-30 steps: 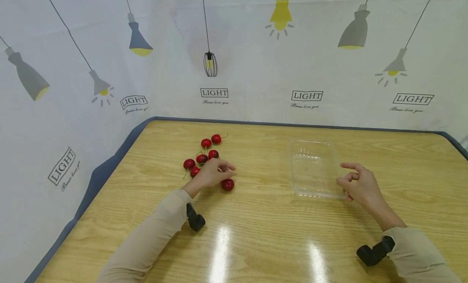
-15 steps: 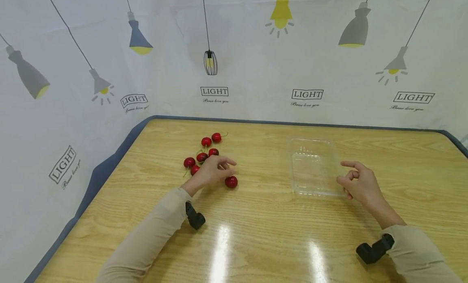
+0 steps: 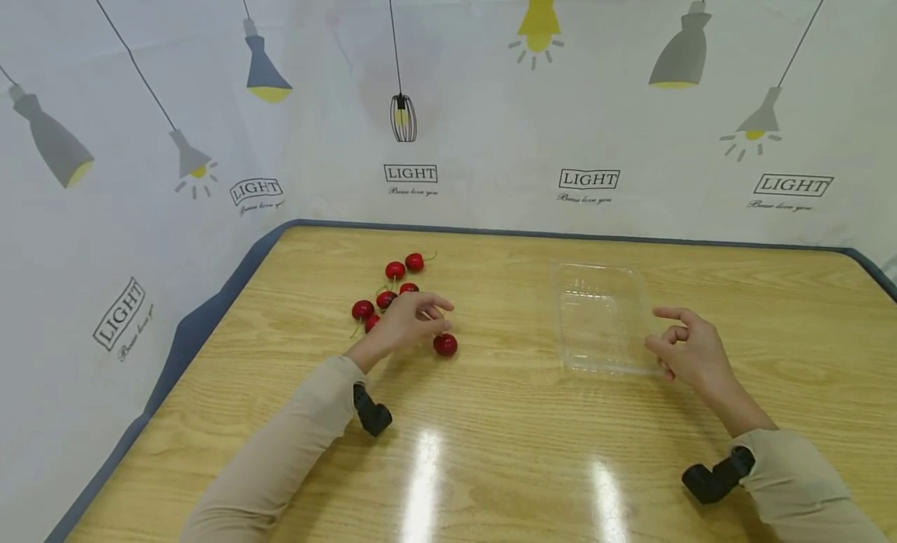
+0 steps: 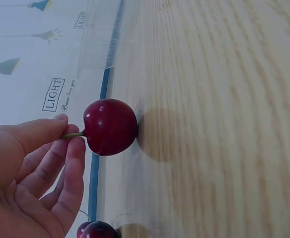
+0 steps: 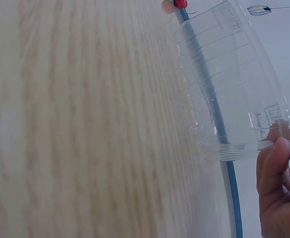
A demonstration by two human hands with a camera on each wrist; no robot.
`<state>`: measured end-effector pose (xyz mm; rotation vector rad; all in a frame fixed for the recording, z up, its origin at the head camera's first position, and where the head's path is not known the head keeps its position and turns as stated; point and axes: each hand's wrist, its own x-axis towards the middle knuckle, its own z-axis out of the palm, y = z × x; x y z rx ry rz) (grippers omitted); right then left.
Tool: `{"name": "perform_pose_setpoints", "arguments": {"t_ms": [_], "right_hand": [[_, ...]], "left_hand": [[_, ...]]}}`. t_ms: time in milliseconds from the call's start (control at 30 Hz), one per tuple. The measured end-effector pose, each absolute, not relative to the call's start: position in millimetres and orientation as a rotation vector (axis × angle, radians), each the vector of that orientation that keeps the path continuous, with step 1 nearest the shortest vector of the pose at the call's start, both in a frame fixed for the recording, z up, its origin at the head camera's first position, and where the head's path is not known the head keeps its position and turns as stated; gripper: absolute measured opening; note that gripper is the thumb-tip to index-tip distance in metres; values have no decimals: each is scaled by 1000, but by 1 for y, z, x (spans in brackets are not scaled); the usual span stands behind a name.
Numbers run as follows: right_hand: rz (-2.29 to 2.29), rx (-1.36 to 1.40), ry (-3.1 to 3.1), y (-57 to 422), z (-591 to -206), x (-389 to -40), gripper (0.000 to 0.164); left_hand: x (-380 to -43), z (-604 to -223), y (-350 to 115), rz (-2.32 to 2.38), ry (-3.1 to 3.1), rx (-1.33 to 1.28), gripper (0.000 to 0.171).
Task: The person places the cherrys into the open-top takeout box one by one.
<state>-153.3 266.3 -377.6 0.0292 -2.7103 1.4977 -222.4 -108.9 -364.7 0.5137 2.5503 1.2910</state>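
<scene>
By its green stem (image 4: 73, 134), my left hand (image 3: 401, 320) pinches a dark red cherry (image 3: 444, 344) between thumb and fingertips. In the left wrist view the cherry hangs low, right at the tabletop beside its reflection. Several more cherries (image 3: 362, 310) with stems lie just beyond and left of this hand, partly hidden by it. My right hand (image 3: 694, 352) holds the right rim of a clear, open plastic box (image 3: 610, 367). In the right wrist view its thumb and a finger meet at the box's rim, with the other fingers curled.
The wooden table (image 3: 504, 434) has a dark blue edge (image 3: 490, 231). Behind it hangs a white cloth (image 3: 476, 99) printed with lamps. Wrist cameras (image 3: 371, 410) are strapped to both sleeves. The box stands to the right of the cherries.
My left hand and the cherry have shifted slightly to the right and away from the cherry group. My right hand and the box hold still.
</scene>
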Motion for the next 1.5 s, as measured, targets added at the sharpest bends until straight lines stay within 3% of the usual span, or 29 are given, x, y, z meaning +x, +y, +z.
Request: {"name": "perform_pose_setpoints", "arguments": {"t_ms": [767, 1500], "right_hand": [[1568, 14, -2697, 266, -377, -153, 50], [1550, 13, -2692, 267, -378, -154, 50]], "left_hand": [[-227, -353, -106, 1410, 2488, 555, 23], [-242, -295, -61, 1341, 2509, 751, 20]]}}
